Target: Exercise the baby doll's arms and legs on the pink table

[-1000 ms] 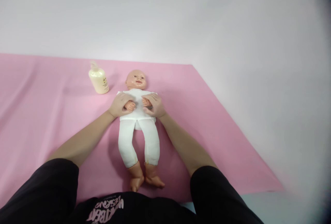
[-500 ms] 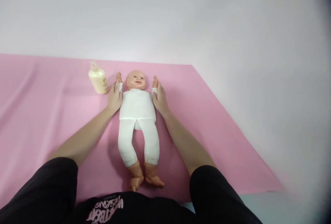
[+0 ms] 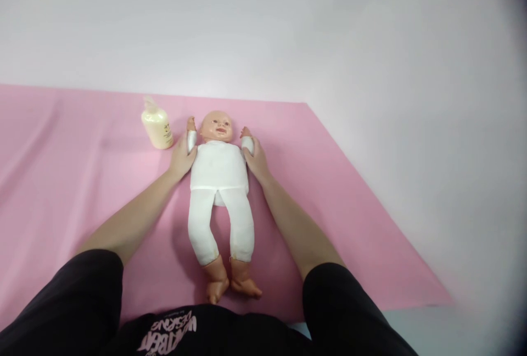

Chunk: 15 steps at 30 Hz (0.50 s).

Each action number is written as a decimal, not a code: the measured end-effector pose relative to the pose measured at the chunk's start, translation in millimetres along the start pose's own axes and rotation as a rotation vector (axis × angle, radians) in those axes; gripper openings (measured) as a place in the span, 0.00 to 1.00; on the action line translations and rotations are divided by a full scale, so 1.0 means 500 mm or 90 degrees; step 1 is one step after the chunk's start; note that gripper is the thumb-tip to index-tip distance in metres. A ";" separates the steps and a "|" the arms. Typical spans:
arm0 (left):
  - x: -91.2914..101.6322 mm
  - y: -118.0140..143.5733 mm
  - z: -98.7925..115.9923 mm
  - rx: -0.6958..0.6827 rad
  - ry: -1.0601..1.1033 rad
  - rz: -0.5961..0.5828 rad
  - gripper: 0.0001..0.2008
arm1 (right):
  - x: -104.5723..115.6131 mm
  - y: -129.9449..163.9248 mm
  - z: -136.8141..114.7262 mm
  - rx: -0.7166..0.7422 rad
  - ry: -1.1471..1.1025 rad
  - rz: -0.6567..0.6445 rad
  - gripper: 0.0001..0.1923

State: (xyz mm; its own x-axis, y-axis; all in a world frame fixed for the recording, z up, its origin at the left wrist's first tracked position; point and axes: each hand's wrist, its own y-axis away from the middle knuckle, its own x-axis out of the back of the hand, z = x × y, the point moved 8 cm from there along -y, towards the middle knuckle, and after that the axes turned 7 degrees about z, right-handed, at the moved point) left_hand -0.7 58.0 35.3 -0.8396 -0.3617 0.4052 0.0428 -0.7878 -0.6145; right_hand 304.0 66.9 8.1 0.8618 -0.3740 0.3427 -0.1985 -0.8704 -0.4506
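"Where are the edges around the doll point(image 3: 219, 169)?"

"It lies on its back on a pink cloth point(image 3: 337, 219), head away from the person. The cloth's far edge runs a little beyond the head. The right edge slants outward toward the near corner, leaving a wide strip of cloth beside the right forearm point(image 3: 294, 221). On the left, cloth runs out of view, with soft creases."

"And the near side?"

"Tight. The doll's feet point(image 3: 244, 284) are near the person's black shirt point(image 3: 239, 328)."

"What are the fingers doing?"

"The left hand point(image 3: 181, 161) curls round one white-sleeved doll arm, thumb on the inner side. The right hand point(image 3: 257, 163) holds the other arm the same way. Both arms point up beside the head, small hands showing above the person's grip."

"Anything in the way?"

"A cream-coloured bottle point(image 3: 157, 130) with a pump top stands just beyond the left hand, on its outer side. The print on its label is too small to read."
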 end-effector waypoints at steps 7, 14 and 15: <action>0.042 0.015 0.081 -0.103 0.018 0.101 0.38 | 0.026 0.028 -0.092 0.180 -0.113 0.049 0.40; -0.019 0.072 0.213 -0.423 -0.021 -0.172 0.16 | -0.008 0.137 -0.281 0.590 0.020 -0.090 0.15; -0.020 0.073 0.216 -0.427 -0.028 -0.173 0.15 | -0.012 0.144 -0.292 0.610 0.037 -0.098 0.14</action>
State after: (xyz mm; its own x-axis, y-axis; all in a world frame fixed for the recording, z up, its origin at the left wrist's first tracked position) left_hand 68.0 -20.9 82.1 -0.7505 -0.2272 0.6205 -0.5171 -0.3827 -0.7656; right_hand 216.6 -40.3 93.9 0.8172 -0.3158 0.4821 0.4002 -0.2910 -0.8690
